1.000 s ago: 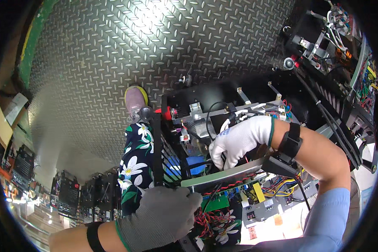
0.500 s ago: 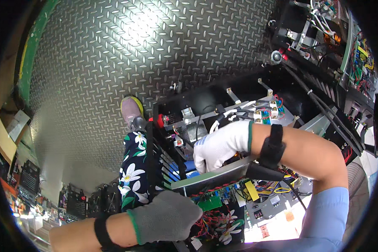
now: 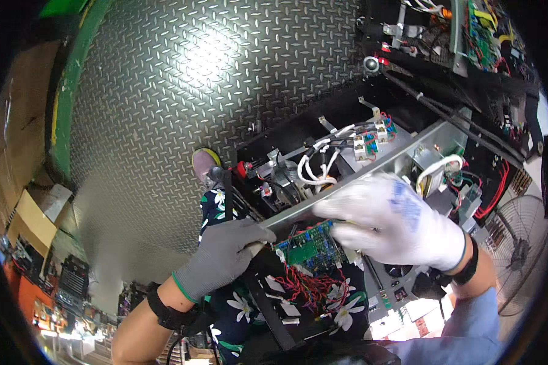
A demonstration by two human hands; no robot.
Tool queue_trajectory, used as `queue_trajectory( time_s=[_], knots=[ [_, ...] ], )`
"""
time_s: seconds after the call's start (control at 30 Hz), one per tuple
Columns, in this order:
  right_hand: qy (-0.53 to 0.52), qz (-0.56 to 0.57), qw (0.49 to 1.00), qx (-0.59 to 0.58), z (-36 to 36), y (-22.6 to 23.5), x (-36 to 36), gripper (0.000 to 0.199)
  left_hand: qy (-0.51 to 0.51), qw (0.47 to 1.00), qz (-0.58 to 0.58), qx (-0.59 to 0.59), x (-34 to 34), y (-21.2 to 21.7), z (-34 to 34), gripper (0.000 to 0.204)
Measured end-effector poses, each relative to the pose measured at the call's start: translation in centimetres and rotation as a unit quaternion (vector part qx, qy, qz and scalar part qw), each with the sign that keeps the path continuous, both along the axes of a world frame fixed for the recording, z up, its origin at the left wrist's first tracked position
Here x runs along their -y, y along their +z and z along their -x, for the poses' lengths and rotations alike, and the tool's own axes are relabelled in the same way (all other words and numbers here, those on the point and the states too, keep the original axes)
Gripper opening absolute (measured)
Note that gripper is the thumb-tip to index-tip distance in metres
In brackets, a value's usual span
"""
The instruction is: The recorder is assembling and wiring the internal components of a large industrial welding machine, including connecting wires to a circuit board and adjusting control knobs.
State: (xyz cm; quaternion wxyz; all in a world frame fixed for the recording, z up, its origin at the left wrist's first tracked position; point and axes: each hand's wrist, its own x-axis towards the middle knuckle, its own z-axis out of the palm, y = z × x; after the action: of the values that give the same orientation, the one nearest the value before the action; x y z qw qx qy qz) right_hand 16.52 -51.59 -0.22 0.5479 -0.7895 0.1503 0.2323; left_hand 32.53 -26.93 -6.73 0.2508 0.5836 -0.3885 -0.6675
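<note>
My left hand (image 3: 222, 252), in a grey knit glove, is closed at the near left end of a long silvery metal panel (image 3: 420, 141), its fingertips on the panel's corner. My right hand (image 3: 402, 222), in a white glove with blue print, lies across the panel's middle. Motion blurs its fingers, so their grip is unclear. Just below the panel, a green circuit board (image 3: 310, 250) trails a tangle of red wires (image 3: 310, 289). White cables (image 3: 313, 164) loop among the parts on the panel's far side, inside the opened black machine housing (image 3: 298, 137).
Grey diamond-plate flooring (image 3: 164, 109) spreads ahead and left. A second opened machine (image 3: 420, 36) stands at the upper right. A round fan guard (image 3: 517, 243) is at the right edge. Cardboard (image 3: 33, 222) lies at the left.
My right hand has come out from behind the metal panel and across its near side. My left hand has moved up to the panel's end. The view has shifted and the panel is tilted more steeply.
</note>
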Motion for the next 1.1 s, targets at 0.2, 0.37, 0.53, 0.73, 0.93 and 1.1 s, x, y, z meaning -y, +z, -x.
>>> queue_trajectory(
  time_s=[0.2,0.37,0.53,0.73,0.93,1.1],
  knots=[
    [-0.189,-0.022,0.980,-0.049,7.9,4.2,-3.1,0.029,-0.139,0.956,-0.246,-0.082,2.1,1.1,1.0,0.036],
    [-0.272,-0.089,0.956,-0.065,12.1,4.3,-8.1,0.028,-0.238,0.938,-0.235,0.093,3.9,2.7,3.5,0.039],
    [-0.335,-0.104,0.936,-0.025,14.5,4.4,-10.3,0.028,-0.241,0.927,-0.239,0.162,4.6,3.9,4.7,0.040],
    [-0.436,-0.113,0.893,-0.017,16.9,4.0,-11.0,0.025,-0.274,0.915,-0.233,0.184,4.4,3.0,5.5,0.041],
    [-0.470,-0.132,0.872,-0.031,18.3,3.2,-11.8,0.025,-0.219,0.927,-0.278,0.123,3.8,2.4,5.3,0.042],
    [-0.497,-0.129,0.858,0.021,18.7,2.5,-12.8,0.025,-0.235,0.928,-0.241,0.158,3.6,2.5,5.1,0.037]
  ],
)
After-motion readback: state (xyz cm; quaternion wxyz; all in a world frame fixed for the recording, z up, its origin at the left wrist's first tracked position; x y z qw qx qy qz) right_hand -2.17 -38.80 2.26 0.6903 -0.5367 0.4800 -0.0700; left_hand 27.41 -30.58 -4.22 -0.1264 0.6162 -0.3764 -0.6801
